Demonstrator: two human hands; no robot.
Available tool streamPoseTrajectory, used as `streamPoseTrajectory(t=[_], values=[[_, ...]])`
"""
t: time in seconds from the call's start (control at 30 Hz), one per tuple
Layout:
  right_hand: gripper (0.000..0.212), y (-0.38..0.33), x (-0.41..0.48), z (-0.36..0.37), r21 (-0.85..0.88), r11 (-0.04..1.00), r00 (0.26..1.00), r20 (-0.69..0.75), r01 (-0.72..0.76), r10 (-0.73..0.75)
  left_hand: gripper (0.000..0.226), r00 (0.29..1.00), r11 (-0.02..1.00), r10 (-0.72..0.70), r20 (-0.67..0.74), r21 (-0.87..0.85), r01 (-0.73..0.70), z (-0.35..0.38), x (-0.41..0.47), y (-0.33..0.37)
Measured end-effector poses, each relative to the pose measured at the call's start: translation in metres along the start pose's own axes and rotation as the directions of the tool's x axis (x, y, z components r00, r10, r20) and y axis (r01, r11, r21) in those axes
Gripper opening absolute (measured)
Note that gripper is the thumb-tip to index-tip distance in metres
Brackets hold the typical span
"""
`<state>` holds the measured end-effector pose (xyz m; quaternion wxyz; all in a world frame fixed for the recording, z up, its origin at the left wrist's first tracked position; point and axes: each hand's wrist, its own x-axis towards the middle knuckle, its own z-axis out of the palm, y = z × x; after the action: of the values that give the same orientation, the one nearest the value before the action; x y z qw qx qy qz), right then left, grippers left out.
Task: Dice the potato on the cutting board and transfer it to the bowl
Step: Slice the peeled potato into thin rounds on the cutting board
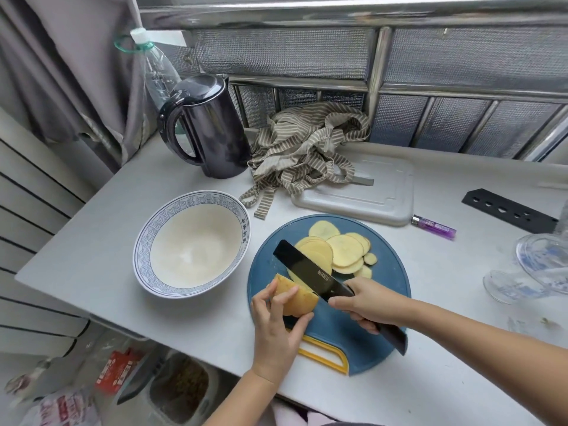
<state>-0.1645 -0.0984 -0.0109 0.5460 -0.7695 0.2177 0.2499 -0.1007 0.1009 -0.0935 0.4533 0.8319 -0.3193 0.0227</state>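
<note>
Left hand (276,330) pinches potato (299,298), right hand (368,302) grips knife (310,267) over cutting board (338,333) (slices (344,250) piled on board's far half). Bowl (144,241) just left of board; lighter (433,227) behind.

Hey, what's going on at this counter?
A person is slicing a potato on the blue board. The left hand steadies it while the right hand grips a black knife set against it. Slices lie piled on the board; the bowl beside it is empty.
</note>
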Motion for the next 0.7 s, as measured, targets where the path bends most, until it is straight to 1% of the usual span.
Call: streamPoseTrajectory(t=[0.07, 0.13, 0.2, 0.3, 0.4, 0.53, 0.7], values=[[0.029, 0.0, -0.009, -0.001, -0.175, 0.983, 0.994, -0.09, 0.051, -0.068, 0.06, 1.0, 1.0, -0.011, -0.015, -0.003, 0.011, 0.001, 0.001, 0.003], [0.03, 0.001, -0.018, 0.001, -0.392, 0.918, 0.975, -0.172, 0.062, -0.139, 0.058, 1.0, 1.0, -0.012, -0.026, -0.003, 0.011, 0.002, 0.001, 0.005], [0.03, 0.004, -0.027, 0.006, -0.512, 0.856, 0.961, -0.198, 0.067, -0.194, 0.058, 1.0, 1.0, -0.003, -0.031, 0.006, 0.003, 0.002, 0.001, 0.003], [0.027, 0.006, -0.04, 0.011, -0.593, 0.802, 0.958, -0.179, 0.076, -0.223, 0.063, 0.999, 0.999, 0.01, -0.032, 0.032, -0.009, 0.002, 0.001, 0.0], [0.026, 0.005, -0.047, 0.014, -0.621, 0.779, 0.953, -0.177, 0.085, -0.245, 0.065, 1.0, 0.999, -0.001, -0.023, 0.036, 0.001, 0.001, 0.001, 0.001], [0.026, 0.005, -0.05, 0.019, -0.673, 0.733, 0.95, -0.157, 0.098, -0.271, 0.057, 1.0, 0.999, -0.022, -0.022, 0.031, 0.023, 0.0, 0.002, 0.004], [0.025, 0.007, -0.051, 0.021, -0.752, 0.653, 0.939, -0.152, 0.092, -0.307, 0.058, 0.998, 0.998, -0.044, -0.034, 0.053, 0.046, 0.001, -0.001, 0.003]])
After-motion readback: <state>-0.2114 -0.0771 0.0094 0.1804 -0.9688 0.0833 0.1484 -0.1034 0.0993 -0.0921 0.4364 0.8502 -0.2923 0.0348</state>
